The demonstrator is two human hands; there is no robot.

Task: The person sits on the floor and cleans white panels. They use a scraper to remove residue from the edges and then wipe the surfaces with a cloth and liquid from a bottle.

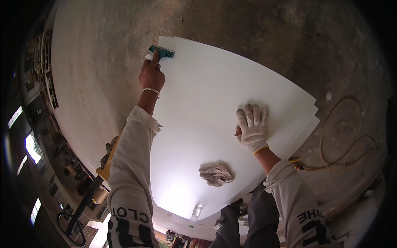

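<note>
My bare left hand [151, 76], with a white band at the wrist, is closed round the handle of a teal scraper [162, 51]. The scraper's wide head lies at the far left corner of a white sheet [198, 99], by its edge. My right hand [252, 128] wears a white knit glove, greyed at the fingers, with the thumb bare. It rests flat on the sheet at the right, fingers stretched out. A crumpled greyish-pink rag [216, 174] lies on the sheet nearer to me, between my forearms. Stepped edges at the right show more sheets underneath.
A clear bottle [196, 213] lies near the sheet's near edge. On the concrete floor at the right, a yellowish hose [324, 163] curls in loops. Yellow equipment with a black handle [84, 204] stands at the left. Shelving and windows line the far left side.
</note>
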